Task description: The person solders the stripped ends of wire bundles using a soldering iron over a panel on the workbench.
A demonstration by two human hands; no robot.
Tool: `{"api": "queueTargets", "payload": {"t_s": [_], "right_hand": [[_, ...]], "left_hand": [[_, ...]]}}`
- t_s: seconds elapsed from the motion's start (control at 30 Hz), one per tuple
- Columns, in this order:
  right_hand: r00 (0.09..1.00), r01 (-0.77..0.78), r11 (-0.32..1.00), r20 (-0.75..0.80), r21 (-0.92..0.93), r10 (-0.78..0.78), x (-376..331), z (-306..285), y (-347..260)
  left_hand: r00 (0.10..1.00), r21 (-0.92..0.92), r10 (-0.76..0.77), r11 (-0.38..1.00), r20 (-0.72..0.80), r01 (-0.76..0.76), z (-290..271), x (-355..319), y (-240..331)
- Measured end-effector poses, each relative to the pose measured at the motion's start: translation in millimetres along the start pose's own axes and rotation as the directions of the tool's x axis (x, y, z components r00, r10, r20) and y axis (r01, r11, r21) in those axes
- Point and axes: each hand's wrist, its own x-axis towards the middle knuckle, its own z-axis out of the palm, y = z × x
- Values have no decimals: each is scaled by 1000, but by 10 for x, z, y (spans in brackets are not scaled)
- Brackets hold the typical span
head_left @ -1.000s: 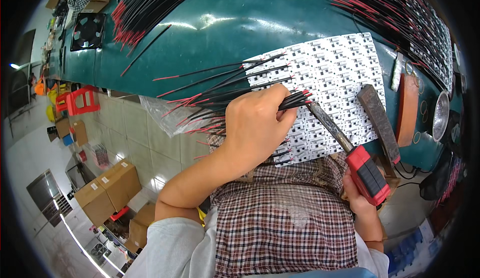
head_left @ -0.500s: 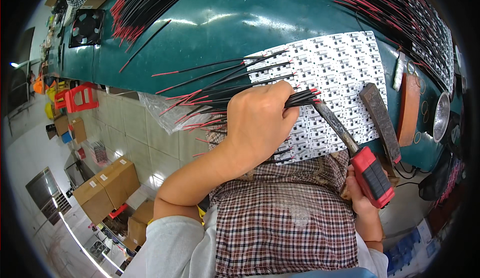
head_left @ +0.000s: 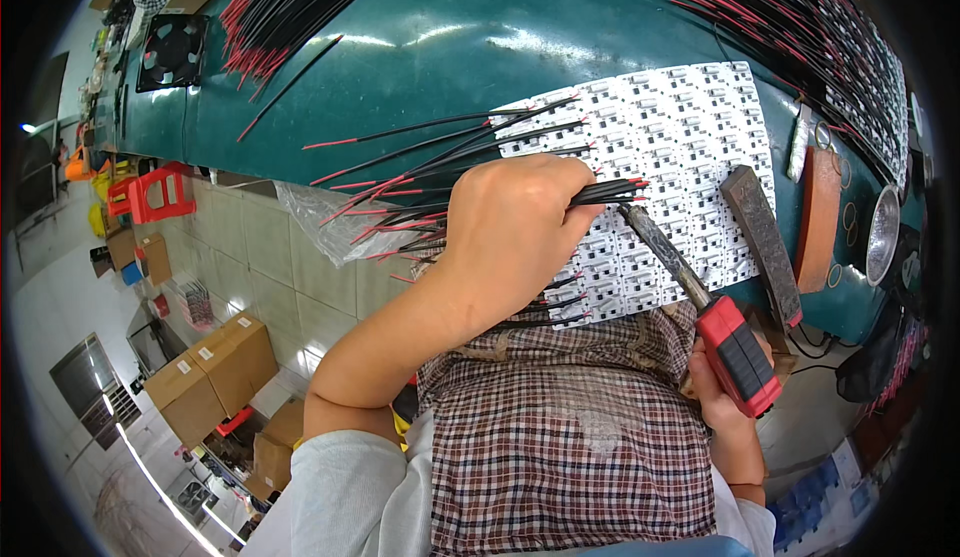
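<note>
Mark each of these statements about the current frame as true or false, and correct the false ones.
1. The left hand grips a bundle of thin black and red wires. True.
2. The right hand holds a pair of blue scissors. False: it holds a red-handled soldering iron with a long metal shaft.
3. The iron's tip points toward the wire ends beside the left hand, over the white sheet of small circuit boards. True.
4. The white sheet lies on a bare wooden table. False: it lies on a dark green glossy tabletop.
5. A black square fan sits at the far left of the tabletop. True.
</note>
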Motion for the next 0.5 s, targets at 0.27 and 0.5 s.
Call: {"api": "queueTargets", "payload": {"t_s": [0.27, 0.5], "right_hand": [[998, 26, 999, 58, 27, -28, 49, -30, -25], [993, -31, 998, -110, 62, 37, -191, 47, 147]], "left_hand": [[1000, 16, 7, 1000, -10, -7, 31, -12, -7], [1000, 47, -14, 999, 22, 13, 2, -13, 26]]}}
